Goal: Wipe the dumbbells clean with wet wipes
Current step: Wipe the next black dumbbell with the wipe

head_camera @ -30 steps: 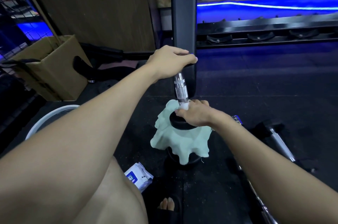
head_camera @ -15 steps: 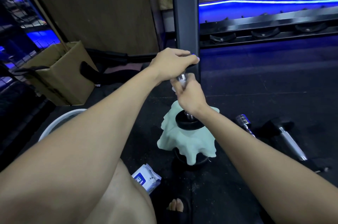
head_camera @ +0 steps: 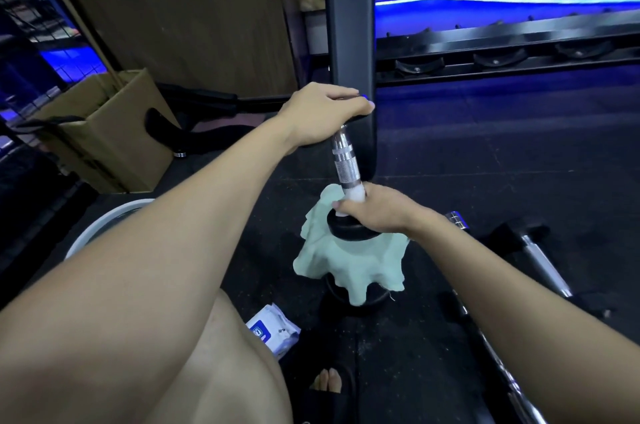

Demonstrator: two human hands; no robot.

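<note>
A dumbbell [head_camera: 344, 160] is standing upright on the dark floor [head_camera: 485, 153], its shiny ridged handle rising from a black lower weight. A pale green cloth [head_camera: 349, 264] is draping over the lower part, hiding most of what sits beneath it; only a dark rounded edge is showing under the cloth's hem. The left hand [head_camera: 325, 111] is resting over the top weight, its fingers curling down around it, so the upper end is almost wholly covered. The right hand [head_camera: 374, 208] is gripping the bottom of the handle through a white wet wipe [head_camera: 355, 195], fingers wrapping it tightly against the metal; most of the wipe is hidden inside the grip.

Near the person's knee, a pack of wipes [head_camera: 273, 331] is lying on the floor, partly cut off by the leg. To the right, another dumbbell [head_camera: 540, 257] is lying on its side, its far end hard to make out in the dark. A cardboard box [head_camera: 104, 132] is sitting at the left, a white basin rim [head_camera: 100, 226] is peeking out behind the left forearm, and a black rack post [head_camera: 349, 25] is standing just behind the hands.
</note>
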